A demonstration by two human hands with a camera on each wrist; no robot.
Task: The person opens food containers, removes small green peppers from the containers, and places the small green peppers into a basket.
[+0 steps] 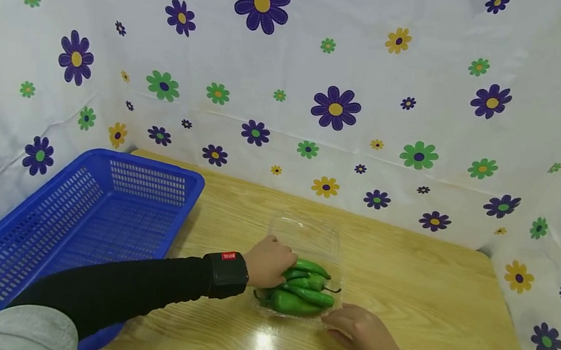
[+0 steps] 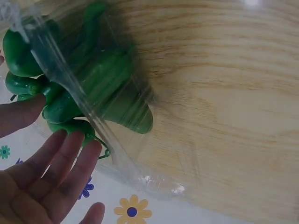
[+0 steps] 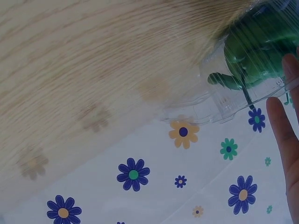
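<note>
Green peppers (image 1: 303,299) lie lengthwise left to right, stems (image 3: 248,94) both ways, in a clear container (image 1: 307,234) on the bench (image 1: 406,276); left hand (image 1: 270,263) above, right hand (image 1: 366,338) beside, fingers loosely extended, gripping nothing.

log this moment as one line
left hand: at green peppers; right hand: at clear container, near right corner; lid: open; peppers: in container; blue basket: left of container
</note>
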